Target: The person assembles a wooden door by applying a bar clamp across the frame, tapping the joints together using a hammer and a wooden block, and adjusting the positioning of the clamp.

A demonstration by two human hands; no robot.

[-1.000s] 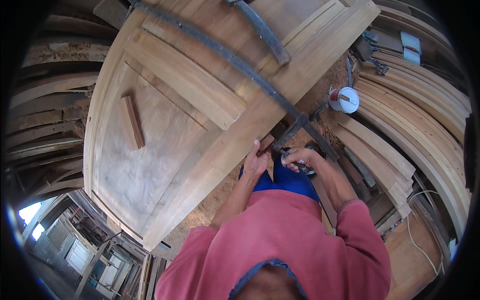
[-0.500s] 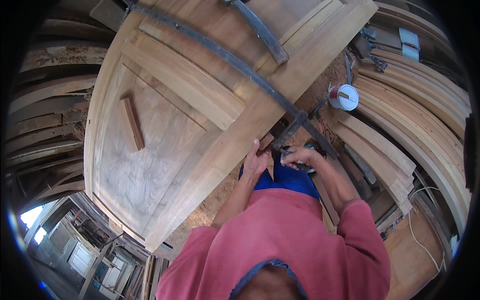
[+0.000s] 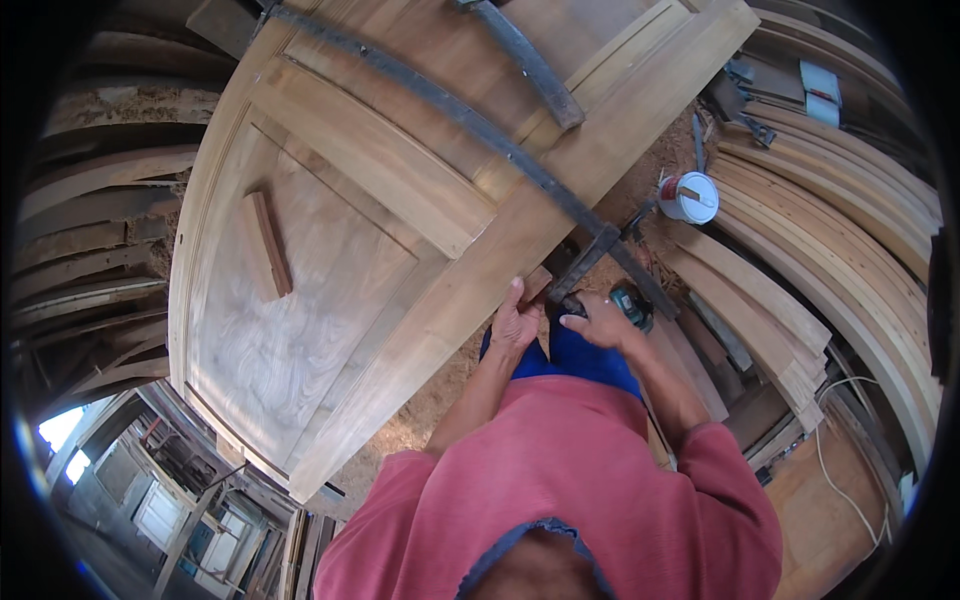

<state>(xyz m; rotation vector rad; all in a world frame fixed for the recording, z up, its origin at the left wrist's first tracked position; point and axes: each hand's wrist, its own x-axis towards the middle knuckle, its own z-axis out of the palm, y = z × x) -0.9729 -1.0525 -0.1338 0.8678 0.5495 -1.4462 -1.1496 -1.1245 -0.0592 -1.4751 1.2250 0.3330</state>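
Note:
A panelled wooden door (image 3: 400, 330) lies flat before me, with a long dark metal bar clamp (image 3: 440, 105) across it. The clamp's jaw (image 3: 586, 262) hangs over the door's near edge. My left hand (image 3: 515, 325) is at that edge, thumb up, its fingers closed on a small wood block (image 3: 537, 284) beside the jaw. Just to the right, my right hand (image 3: 600, 320) is closed at the dark screw end of the clamp, its fingers partly hidden. A loose wood strip (image 3: 266, 246) rests on the door's left panel.
A second metal bar (image 3: 530, 65) lies on the door's far part. To the right are a white bucket (image 3: 690, 198), stacked boards (image 3: 820, 210) and a teal power tool (image 3: 630, 300) beyond my right hand. More timber (image 3: 110, 190) is piled at the left.
My right hand has turned at the screw end of the clamp, and its forearm has shifted, showing more of the teal tool. My left hand stays on the block.

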